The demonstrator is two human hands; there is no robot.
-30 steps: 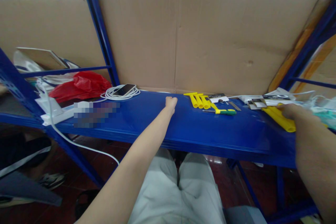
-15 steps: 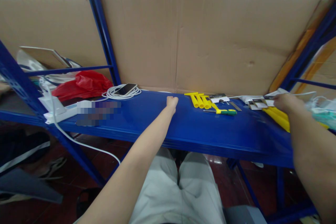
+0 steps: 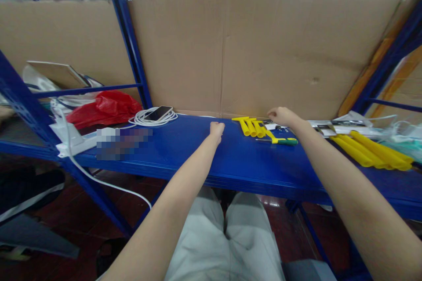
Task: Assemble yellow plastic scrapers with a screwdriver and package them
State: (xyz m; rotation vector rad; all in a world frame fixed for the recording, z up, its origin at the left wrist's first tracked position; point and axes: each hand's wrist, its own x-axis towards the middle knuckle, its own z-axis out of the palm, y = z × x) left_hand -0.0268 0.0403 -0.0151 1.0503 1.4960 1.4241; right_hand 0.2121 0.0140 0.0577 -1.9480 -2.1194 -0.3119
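Note:
My left hand (image 3: 216, 130) rests on the blue shelf top (image 3: 184, 145) as a closed fist, and nothing shows in it. To its right, my right hand (image 3: 281, 116) reaches in with bent fingers slightly apart, above a white-and-black card (image 3: 269, 127). I see nothing held in it. Several yellow T-shaped plastic pieces (image 3: 252, 128) lie just left of that card. In front of them is a screwdriver (image 3: 286, 141) with a green and yellow handle, its thin shaft pointing left. My right forearm hides part of the shelf behind it.
Several yellow tubes (image 3: 372, 151) lie at the right beside flat packets (image 3: 351, 124). Toward the left are a phone (image 3: 159, 113) on a coiled white cable (image 3: 141, 118), a red plastic bag (image 3: 105, 107) and a white power strip (image 3: 84, 142). Cardboard (image 3: 184, 52) closes off the back.
My right hand has swung left, from the packets and yellow tubes on the right to above the card near the T-shaped pieces. My left fist stays where it was.

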